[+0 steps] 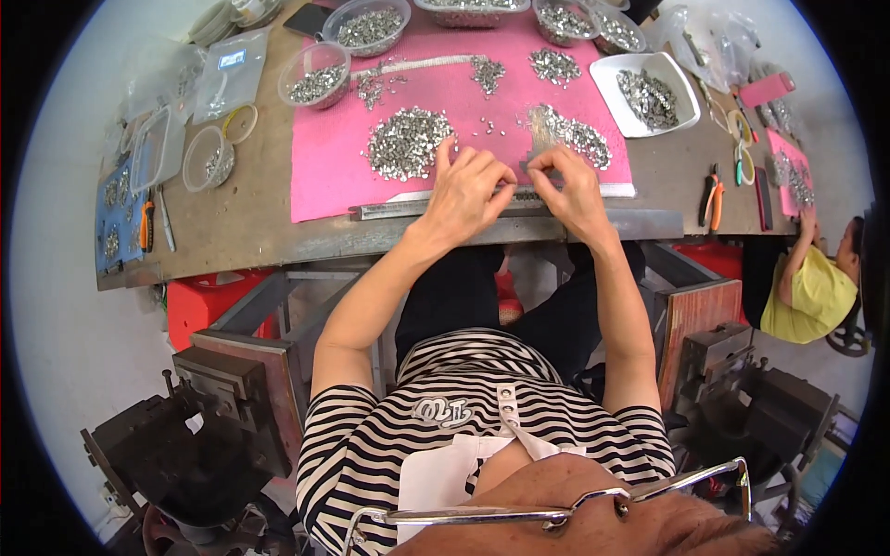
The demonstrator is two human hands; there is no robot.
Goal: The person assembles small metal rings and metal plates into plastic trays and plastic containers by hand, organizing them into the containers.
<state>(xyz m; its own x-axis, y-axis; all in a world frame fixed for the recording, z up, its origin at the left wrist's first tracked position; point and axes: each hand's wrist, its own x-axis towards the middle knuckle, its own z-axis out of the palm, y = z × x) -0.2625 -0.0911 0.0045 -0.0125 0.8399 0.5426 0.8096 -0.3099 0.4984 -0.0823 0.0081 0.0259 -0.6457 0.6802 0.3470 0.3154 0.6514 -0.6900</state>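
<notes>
Both my hands hover over the front edge of a pink mat (324, 176). My left hand (466, 192) is closed in a pinch, right beside a large pile of small silver metal pieces (408, 143). My right hand (570, 193) also pinches, a short way to the right, in front of a second pile of silver pieces (586, 143). Whatever sits between the fingertips of either hand is too small to make out. Under the hands runs a narrow metal strip (399, 210) with a row of small dark parts, partly hidden by the fingers.
Clear tubs (315, 74) of metal pieces line the back; a white dish (647, 93) holds more. Orange-handled pliers (711, 199) lie right; another tool (147, 222) and a small tub (209, 158) lie left. A person in yellow (808, 298) sits at far right.
</notes>
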